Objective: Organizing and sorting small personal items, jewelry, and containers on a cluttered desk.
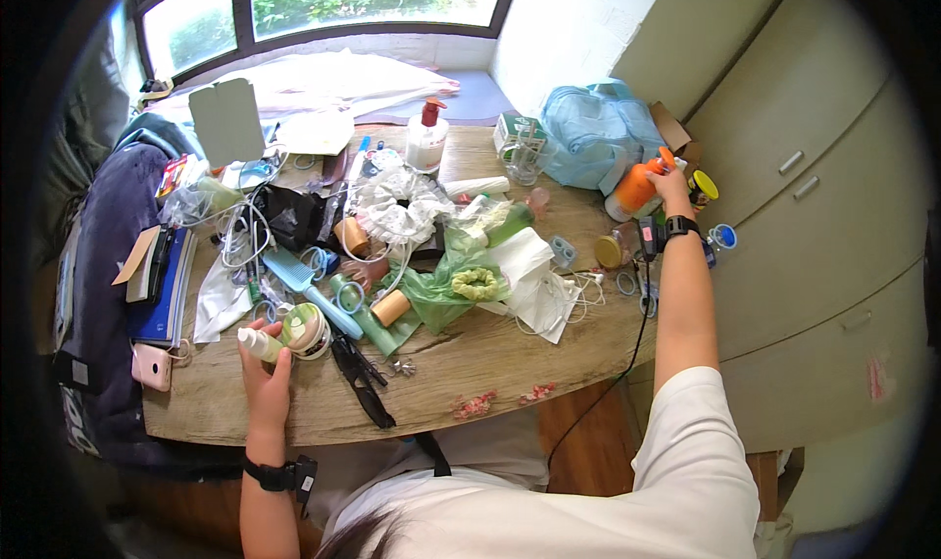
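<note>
My left hand (267, 388), near the front left of the table, is closed around a small pale bottle with a white cap (257, 342). Just right of it stands a round tub (306, 331) with a pale green and white lid. At the far right my right hand (672, 185) grips the upper part of an orange pump bottle (634, 189); its fingers partly cover the bottle. Beside that bottle are a yellow-topped container (702, 187) and a jar with a gold lid (609, 252).
Clutter covers the wooden table (549, 388): a blue comb (290, 269), a green plastic bag (441, 290), white scrunchie (400, 206), white pump bottle (425, 143) and blue bag (593, 133). A black cable (627, 363) hangs over the front edge below my right arm.
</note>
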### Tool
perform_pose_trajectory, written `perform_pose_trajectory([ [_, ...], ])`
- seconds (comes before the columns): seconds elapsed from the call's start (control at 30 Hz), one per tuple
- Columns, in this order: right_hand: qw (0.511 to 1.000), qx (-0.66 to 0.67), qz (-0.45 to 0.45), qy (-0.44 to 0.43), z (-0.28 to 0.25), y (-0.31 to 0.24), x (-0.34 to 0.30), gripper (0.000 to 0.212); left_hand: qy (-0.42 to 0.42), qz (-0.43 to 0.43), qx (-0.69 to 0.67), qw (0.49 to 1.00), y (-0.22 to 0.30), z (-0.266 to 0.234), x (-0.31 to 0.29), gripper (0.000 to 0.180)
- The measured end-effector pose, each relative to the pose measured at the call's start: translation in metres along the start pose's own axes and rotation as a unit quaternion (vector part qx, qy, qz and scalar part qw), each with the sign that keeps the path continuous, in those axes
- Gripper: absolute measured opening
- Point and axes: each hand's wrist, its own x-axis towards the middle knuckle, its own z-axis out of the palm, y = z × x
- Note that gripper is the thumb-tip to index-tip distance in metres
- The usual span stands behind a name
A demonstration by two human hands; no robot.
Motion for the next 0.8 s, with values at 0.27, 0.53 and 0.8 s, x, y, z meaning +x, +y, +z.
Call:
perform_pose_trajectory([
  [0.27, 0.998, -0.036, -0.007, 0.041, -0.003, -0.009, -0.012, 0.05, 0.004, -0.004, -0.004, 1.0, 0.009, 0.007, 0.001, 0.047],
  [0.53, 0.967, 0.113, 0.063, 0.219, 0.064, -0.09, -0.094, 0.068, 0.016, 0.04, 0.064, 0.997, 0.012, -0.005, 0.0, 0.046],
  [0.8, 0.916, 0.302, -0.041, -0.26, 0.11, -0.274, -0.197, 0.083, 0.013, 0.045, 0.052, 0.998, 0.01, -0.004, -0.002, 0.047],
])
